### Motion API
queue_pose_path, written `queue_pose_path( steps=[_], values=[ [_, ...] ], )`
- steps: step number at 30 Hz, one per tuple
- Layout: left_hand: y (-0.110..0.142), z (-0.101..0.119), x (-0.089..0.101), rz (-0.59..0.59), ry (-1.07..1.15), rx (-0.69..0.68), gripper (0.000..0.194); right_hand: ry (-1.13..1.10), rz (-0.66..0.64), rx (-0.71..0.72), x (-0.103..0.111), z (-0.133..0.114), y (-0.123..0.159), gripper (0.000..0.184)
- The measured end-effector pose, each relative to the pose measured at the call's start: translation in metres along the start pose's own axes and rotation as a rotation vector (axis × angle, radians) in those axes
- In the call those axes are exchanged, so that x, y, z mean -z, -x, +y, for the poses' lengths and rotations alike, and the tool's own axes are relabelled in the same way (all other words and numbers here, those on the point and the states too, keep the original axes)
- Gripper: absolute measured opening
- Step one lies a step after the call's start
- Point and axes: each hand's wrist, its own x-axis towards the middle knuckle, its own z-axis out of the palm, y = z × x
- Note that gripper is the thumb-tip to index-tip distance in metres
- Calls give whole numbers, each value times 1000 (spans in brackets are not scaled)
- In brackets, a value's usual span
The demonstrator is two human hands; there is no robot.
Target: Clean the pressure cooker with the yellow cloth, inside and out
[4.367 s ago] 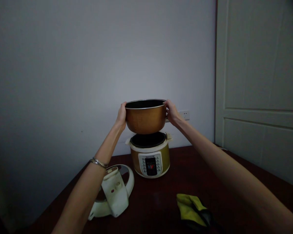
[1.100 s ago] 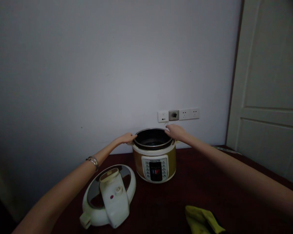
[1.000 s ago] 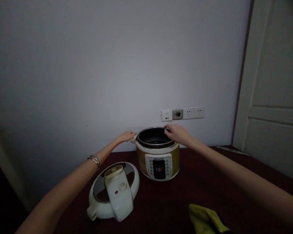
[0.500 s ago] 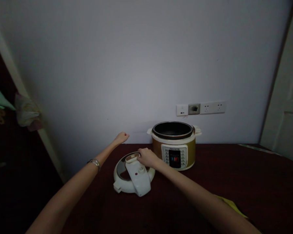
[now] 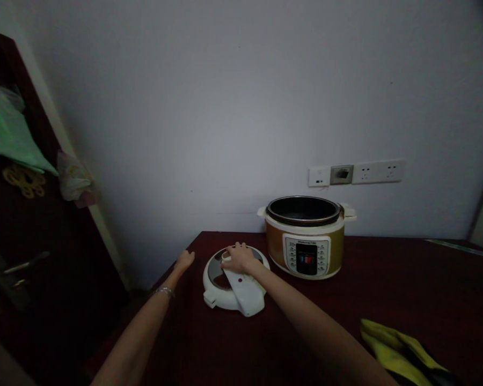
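Observation:
A white electric pressure cooker lid [image 5: 217,300] with a shiny dark top lies on the dark red table. My right hand [image 5: 239,258] is on its white raised handle, fingers curled over the far end and the thumb on the near side. My left hand [image 5: 184,260], with a bracelet at the wrist, is by the table's left edge, apart from the lid. Its fingers look curled closed, and what they hold, if anything, is hidden. The gold and white electric pressure cooker [image 5: 276,244] stands uncovered behind and to the right of the lid, its dark inner pot showing.
Wall sockets [image 5: 378,171] sit above the cooker. A yellow and black cloth [image 5: 398,348] lies at the table's front right. On the left is a dark door [image 5: 56,257] with a metal handle [image 5: 26,264], a green cloth [image 5: 12,131] and a hanging plastic bag [image 5: 73,179].
My view has turned left. My left hand has come down to the table's left edge. My right hand has spread further over the lid's handle.

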Motion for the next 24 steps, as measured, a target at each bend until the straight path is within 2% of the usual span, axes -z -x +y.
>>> queue_pose_path(
  steps=[4,7,15,20,24],
  values=[
    [10,-26,-22,101,84,163,39,7,84,-52,-12,-4,-2,74],
    [14,-36,-28,170,135,235,41,15,128,-84,-19,-7,-6,73],
    [20,-45,-26,283,216,234,42,-18,148,-125,-26,-5,-16,66],
    [22,-47,-27,289,236,240,45,-53,192,-126,-15,-5,-10,60],
    [20,-47,-27,273,233,243,46,-77,264,-103,14,-8,-3,53]
  ],
)
